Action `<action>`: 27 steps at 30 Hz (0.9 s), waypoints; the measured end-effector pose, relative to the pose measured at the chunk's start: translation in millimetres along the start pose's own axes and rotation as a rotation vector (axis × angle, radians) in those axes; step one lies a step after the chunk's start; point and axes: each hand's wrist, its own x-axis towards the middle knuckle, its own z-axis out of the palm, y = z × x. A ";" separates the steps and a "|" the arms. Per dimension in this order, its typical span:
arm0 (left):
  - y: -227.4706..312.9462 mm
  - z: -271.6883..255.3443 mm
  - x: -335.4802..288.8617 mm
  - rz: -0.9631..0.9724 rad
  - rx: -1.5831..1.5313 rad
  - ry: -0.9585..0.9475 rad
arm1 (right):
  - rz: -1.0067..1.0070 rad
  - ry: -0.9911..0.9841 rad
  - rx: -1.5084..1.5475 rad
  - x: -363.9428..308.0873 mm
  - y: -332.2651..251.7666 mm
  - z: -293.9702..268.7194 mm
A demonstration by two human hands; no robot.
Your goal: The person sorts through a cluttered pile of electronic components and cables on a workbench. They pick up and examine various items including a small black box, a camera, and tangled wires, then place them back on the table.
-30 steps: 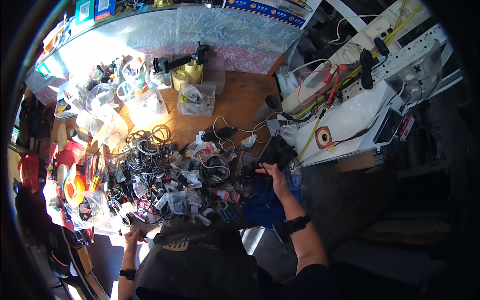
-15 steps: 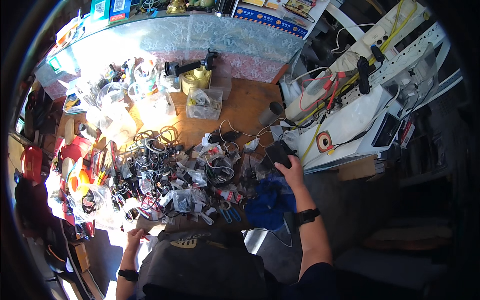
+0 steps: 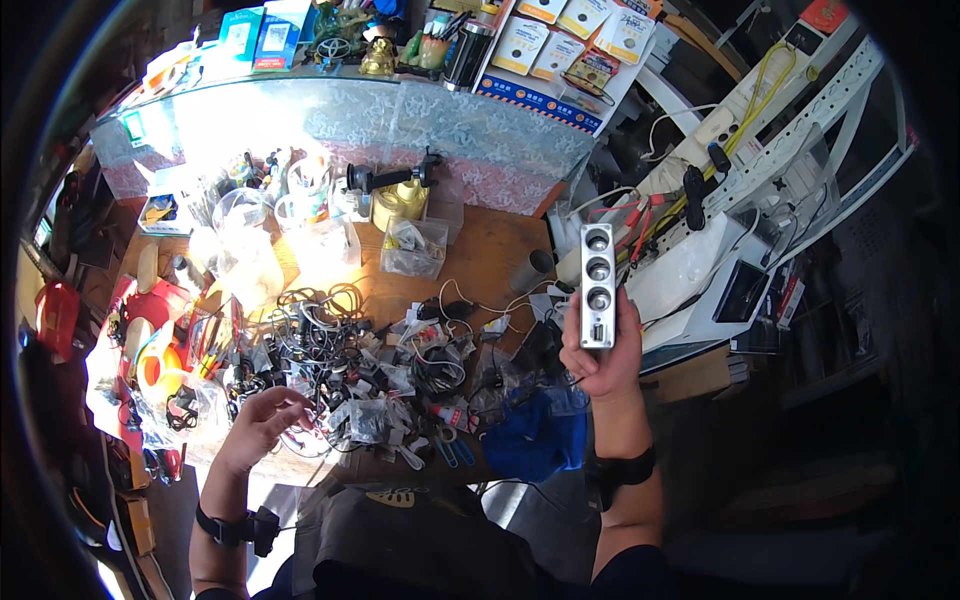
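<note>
The three-socketed block is slim and silver.

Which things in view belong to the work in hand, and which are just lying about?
In hand or nearest the hands:
Silver three-socket block, held up in the right hand
Jumbled cables, near the left hand; whether that hand holds anything is unclear

Just lying about:
Blue cloth
Clear plastic box
Dark cylindrical cup

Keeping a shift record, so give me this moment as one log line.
right hand: holds silver three-hole box | left hand: near tangled cables
</note>
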 end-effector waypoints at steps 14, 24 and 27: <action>41.6 90.0 46.5 -0.058 -0.590 -0.035 | 0.149 -0.207 -0.426 -24.5 167.7 21.6; 71.1 63.9 65.8 0.142 -0.779 0.164 | 0.140 -0.140 -0.403 -43.6 169.2 -32.8; 72.2 66.8 70.0 0.114 -0.818 0.207 | 0.218 -0.005 -0.048 -43.3 173.1 -23.8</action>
